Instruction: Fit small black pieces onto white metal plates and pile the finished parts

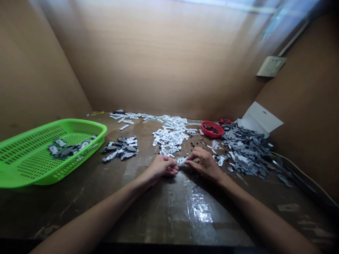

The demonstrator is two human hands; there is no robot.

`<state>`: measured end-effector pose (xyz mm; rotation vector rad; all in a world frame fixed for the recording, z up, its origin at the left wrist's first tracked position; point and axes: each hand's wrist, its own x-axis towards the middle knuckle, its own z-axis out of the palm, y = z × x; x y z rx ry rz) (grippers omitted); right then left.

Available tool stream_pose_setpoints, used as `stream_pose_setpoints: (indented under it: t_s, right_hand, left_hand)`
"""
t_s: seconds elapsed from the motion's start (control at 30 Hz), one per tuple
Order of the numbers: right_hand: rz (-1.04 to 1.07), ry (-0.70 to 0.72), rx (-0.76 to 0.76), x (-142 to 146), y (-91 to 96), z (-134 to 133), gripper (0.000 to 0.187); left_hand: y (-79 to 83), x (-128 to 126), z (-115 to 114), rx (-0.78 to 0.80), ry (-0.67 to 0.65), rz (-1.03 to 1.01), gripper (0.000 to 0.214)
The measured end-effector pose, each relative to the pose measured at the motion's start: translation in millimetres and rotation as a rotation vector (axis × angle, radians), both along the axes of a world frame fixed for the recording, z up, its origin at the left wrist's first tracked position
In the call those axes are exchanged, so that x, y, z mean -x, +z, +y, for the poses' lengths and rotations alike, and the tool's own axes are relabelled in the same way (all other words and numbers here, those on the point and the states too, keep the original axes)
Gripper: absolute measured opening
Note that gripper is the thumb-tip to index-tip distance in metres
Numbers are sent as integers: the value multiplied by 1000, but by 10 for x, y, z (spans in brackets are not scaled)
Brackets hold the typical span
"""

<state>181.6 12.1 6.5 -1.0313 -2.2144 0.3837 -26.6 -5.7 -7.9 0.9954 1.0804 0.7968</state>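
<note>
My left hand (162, 167) and my right hand (203, 163) meet at the middle of the table, fingers curled. Between their fingertips they pinch one small white flat plastic piece (181, 161), each hand on one end of it. Just beyond the hands lies a pile of the same white pieces (171, 135). To the right of my right hand spreads a heap of grey pieces (246, 150). A small red bowl (212, 129) with tiny dark bits stands behind my right hand.
A green perforated basket (39, 151) holding a few grey-and-white assembled pieces sits at the left. A small cluster of assembled pieces (122, 148) lies beside it. Brown cardboard walls enclose the dark table (185, 211); a white card (261, 120) leans at the right, cables run nearby.
</note>
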Motion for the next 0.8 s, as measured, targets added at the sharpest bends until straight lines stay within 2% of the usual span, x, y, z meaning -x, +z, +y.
stream_pose_setpoints:
  t_s: [0.27, 0.43, 0.5, 0.8]
  right_hand:
    - [34, -25, 36, -36, 65, 29, 16]
    - [80, -267, 7, -213, 48, 188, 19]
    - [36, -312, -19, -280, -5, 259, 17]
    - [-223, -249, -41, -269, -165, 460, 15]
  left_hand:
    - [16, -6, 3, 10, 6, 29, 33]
    - [21, -9, -2, -1, 5, 24, 32]
    - [29, -11, -6, -1, 5, 28, 31]
    - [65, -27, -27, -5, -23, 58, 32]
